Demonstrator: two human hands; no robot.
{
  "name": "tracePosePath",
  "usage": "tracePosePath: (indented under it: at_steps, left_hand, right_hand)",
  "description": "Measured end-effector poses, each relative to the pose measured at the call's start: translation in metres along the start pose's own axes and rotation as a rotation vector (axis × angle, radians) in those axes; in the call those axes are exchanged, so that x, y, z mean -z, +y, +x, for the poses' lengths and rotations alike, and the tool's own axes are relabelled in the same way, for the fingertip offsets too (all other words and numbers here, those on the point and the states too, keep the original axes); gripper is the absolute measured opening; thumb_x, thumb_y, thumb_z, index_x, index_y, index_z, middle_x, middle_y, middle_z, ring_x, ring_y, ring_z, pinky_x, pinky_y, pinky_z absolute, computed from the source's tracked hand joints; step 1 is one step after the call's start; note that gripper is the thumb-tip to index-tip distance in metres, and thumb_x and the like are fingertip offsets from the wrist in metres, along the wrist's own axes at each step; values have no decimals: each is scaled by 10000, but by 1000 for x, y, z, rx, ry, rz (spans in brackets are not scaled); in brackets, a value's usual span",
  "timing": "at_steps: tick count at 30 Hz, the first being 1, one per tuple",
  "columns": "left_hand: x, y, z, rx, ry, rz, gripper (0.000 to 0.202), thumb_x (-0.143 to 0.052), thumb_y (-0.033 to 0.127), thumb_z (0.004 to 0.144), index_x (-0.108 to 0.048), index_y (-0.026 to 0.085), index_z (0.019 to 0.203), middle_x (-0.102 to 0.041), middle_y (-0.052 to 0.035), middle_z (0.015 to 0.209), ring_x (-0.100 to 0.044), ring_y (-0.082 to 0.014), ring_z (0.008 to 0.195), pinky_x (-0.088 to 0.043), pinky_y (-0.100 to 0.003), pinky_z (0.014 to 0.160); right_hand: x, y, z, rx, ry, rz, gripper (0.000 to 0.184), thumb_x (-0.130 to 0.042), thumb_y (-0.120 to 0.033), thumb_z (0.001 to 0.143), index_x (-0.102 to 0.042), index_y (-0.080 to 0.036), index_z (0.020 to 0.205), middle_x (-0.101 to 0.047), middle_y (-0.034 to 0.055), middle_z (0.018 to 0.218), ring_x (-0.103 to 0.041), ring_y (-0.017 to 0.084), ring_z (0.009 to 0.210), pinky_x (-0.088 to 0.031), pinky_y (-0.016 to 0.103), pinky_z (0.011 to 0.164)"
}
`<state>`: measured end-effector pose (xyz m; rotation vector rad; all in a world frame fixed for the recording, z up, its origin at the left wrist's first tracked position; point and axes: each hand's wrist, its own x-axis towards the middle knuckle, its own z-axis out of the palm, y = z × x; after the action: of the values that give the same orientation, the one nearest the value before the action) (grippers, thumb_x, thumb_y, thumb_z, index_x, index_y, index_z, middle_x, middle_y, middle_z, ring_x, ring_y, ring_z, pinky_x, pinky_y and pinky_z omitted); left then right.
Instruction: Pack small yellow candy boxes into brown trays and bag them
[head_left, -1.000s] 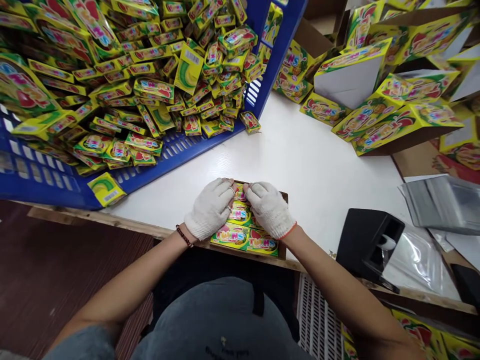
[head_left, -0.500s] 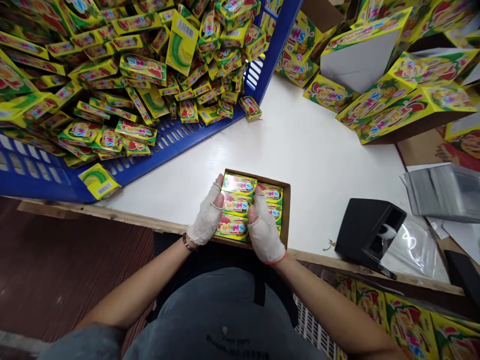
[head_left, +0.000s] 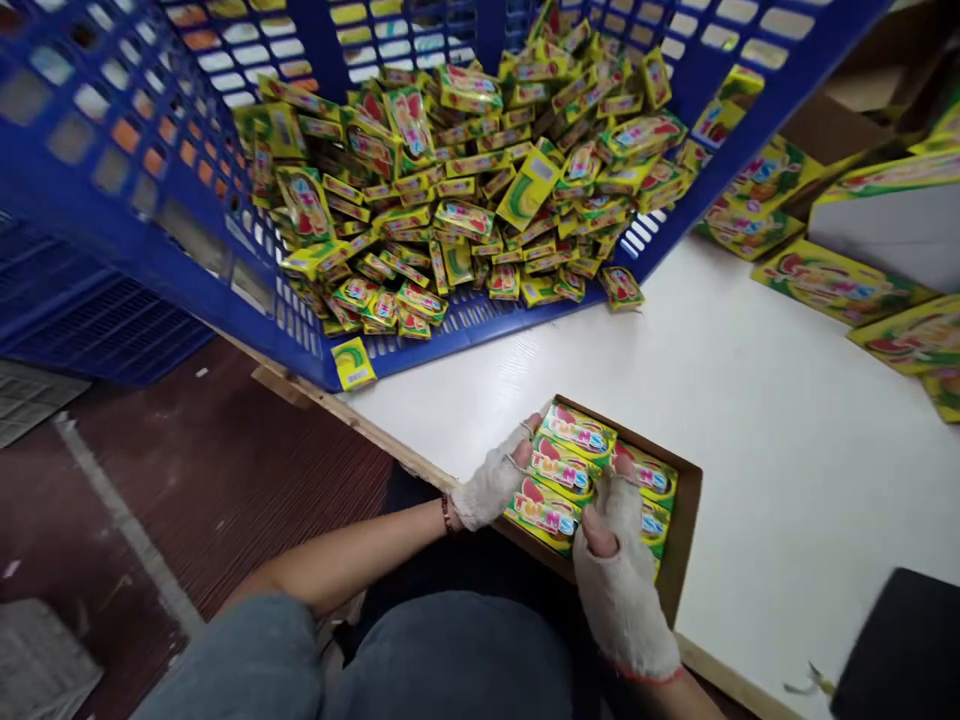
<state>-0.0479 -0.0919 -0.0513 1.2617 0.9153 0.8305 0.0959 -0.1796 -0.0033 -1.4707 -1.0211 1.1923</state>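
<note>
White-gloved right hand [head_left: 626, 590] partly hides the TWINS packs [head_left: 654, 480].

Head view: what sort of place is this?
Likely a packing workplace: a blue crate holds a heap of small boxes, similar boxes lie in rows in a shallow carton, and larger printed cartons stand on the white table.

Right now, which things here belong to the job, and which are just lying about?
Probably the job:
left hand
right hand
open box
boxed packs
blue basket
loose packs
printed cartons, perhaps

Probably just lying about:
dark object
grey object on floor
blue crate, far left
</note>
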Motion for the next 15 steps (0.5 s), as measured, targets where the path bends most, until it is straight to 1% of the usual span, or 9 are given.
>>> tracePosePath:
  at_steps: [1, 3, 4, 5, 7, 9, 10, 12, 15]
  left_hand:
    - [14, 5, 7, -46, -15, 144, 638, -332, 562, 982, -412, 193, 1496, -441, -100, 1536, -434, -266, 1409, -348, -450, 1195]
    - [55, 22, 29, -164, 27, 561, 532, -462, 436, 945, -524, 172, 1402, -446, -122, 1526, -400, -280, 1424, -311, -469, 1205]
    - [79, 32, 42, -227, 134, 797, 476, -507, 362, 909, -576, 166, 1337, -446, -126, 1521, -370, -294, 1435, -296, -487, 1203]
    - [105, 43, 56, -238, 212, 1036, 411, -520, 283, 880, -623, 164, 1260, -461, -129, 1500, -374, -300, 1421, -308, -492, 1184]
    - [152, 65, 83, -101, 310, 1472, 338, -481, 186, 867, -658, 162, 1155, -526, -144, 1404, -458, -296, 1318, -376, -465, 1100]
    - [188, 85, 104, -51, 320, 1559, 282, -497, 177, 856, -666, 139, 1078, -594, -173, 1239, -511, -310, 1191, -415, -460, 1000]
    - [200, 94, 111, -35, 308, 1582, 257, -544, 190, 832, -664, 141, 1054, -611, -160, 1172, -526, -298, 1131, -427, -433, 960]
    - [215, 107, 122, -25, 269, 1590, 256, -652, 222, 768, -658, 136, 1009, -635, -112, 1023, -538, -245, 999, -433, -371, 904]
    - [211, 119, 128, -40, 230, 1598, 289, -738, 222, 704, -646, 105, 952, -618, -45, 857, -502, -166, 842, -440, -327, 871]
  right_hand:
    - [0, 1, 0, -14, 11, 6, 903, -497, -601, 918, -2, -269, 1596, -128, 67, 1671, -164, 250, 1532, -252, 475, 1224]
    - [2, 3, 3, -78, 39, 55, 974, -568, -594, 878, 3, -261, 1593, -143, 86, 1667, -171, 247, 1530, -270, 459, 1221]
    - [5, 4, 5, -121, 59, 81, 990, -591, -592, 864, -7, -260, 1592, -165, 97, 1663, -189, 244, 1525, -283, 451, 1217]
    - [9, 5, 7, -158, 83, 109, 991, -608, -587, 853, -31, -261, 1589, -192, 109, 1655, -219, 246, 1517, -295, 451, 1213]
    - [15, 3, 9, -187, 134, 157, 955, -638, -571, 837, -116, -263, 1576, -259, 129, 1632, -297, 260, 1490, -313, 474, 1201]
    - [20, -3, 10, -165, 150, 172, 861, -660, -540, 835, -242, -274, 1539, -347, 128, 1593, -378, 273, 1450, -344, 493, 1181]
    - [21, -8, 10, -148, 138, 162, 794, -663, -525, 841, -309, -280, 1508, -400, 123, 1563, -424, 275, 1421, -372, 494, 1163]
    - [25, -19, 9, -105, 98, 97, 647, -652, -498, 864, -432, -280, 1432, -496, 112, 1491, -505, 273, 1353, -433, 477, 1117]
    - [34, -35, 11, 12, 86, -82, 461, -614, -462, 899, -566, -248, 1304, -609, 102, 1359, -586, 264, 1249, -509, 434, 1029]
